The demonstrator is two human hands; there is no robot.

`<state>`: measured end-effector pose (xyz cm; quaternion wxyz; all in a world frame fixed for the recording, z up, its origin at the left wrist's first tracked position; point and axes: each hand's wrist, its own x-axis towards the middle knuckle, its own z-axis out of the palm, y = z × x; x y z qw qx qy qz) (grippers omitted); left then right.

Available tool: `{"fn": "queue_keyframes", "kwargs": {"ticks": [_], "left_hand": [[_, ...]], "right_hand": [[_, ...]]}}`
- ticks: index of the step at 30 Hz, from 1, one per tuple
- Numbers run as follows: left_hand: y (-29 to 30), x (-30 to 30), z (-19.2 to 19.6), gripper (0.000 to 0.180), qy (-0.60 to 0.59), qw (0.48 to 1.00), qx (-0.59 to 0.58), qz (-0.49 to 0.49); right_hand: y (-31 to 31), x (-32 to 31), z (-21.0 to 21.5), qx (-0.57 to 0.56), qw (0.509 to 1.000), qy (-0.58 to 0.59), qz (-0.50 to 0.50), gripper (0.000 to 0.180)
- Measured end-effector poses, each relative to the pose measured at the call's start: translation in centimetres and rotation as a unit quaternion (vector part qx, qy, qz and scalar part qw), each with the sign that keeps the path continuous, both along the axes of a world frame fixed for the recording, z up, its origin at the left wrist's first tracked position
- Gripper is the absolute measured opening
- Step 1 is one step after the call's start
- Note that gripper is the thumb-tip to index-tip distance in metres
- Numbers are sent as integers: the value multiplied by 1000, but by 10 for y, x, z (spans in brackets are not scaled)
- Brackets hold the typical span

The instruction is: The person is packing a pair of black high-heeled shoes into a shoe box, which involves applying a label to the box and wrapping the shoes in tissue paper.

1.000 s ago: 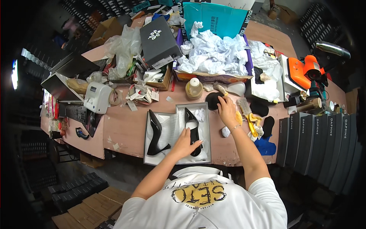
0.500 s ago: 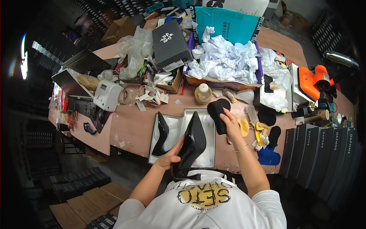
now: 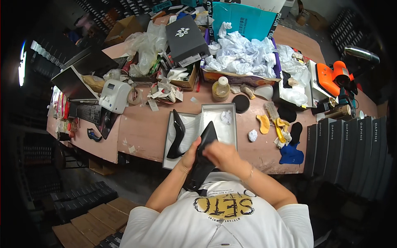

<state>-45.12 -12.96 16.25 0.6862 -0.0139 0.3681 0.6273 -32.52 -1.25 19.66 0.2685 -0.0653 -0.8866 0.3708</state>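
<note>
My left hand (image 3: 191,156) is closed round a black high-heeled shoe (image 3: 199,173), held tilted close to my shirt with its pointed toe away from me. My right hand (image 3: 225,157) lies over the shoe's upper part with fingers curled in, slightly blurred. Whatever lies under those fingers is dark and merges with the shoe. Beyond my hands stands an open shoebox (image 3: 236,128) with white tissue lining. The matching black pump (image 3: 177,134) rests on its side in the left part. A small crumpled paper (image 3: 226,117) lies in the right part.
Right of the box are a round black tin (image 3: 240,103), a paper ball (image 3: 252,135), yellow cloths (image 3: 263,124), a brush (image 3: 271,111) and a blue cloth (image 3: 292,153). Behind stand a bottle (image 3: 221,89) and a carton of crumpled paper (image 3: 244,53). Grey shoeboxes (image 3: 351,153) line the right.
My right hand has moved left and toward me, from above the box's right side onto the shoe. The black pad it held no longer shows distinctly. The shoe has come slightly nearer my body.
</note>
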Motion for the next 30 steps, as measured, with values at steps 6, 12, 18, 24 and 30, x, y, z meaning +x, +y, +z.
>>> {"fn": "queue_keyframes", "kwargs": {"ticks": [6,12,18,24,30], "left_hand": [[-15,5,-7,64,69,997,27,9],[-11,27,21,72,31,993,-21,116],[-12,1,6,74,50,995,77,48],[10,-13,-1,57,-36,979,14,198],[8,-4,-1,77,-55,967,-53,243]], "right_hand": [[-26,10,17,3,994,-91,52,18],[1,-29,6,0,995,-95,-29,15],[30,-62,-10,-21,996,-43,-69,14],[18,-44,21,20,999,-25,34,15],[-21,24,12,-163,954,-124,218,30]]}}
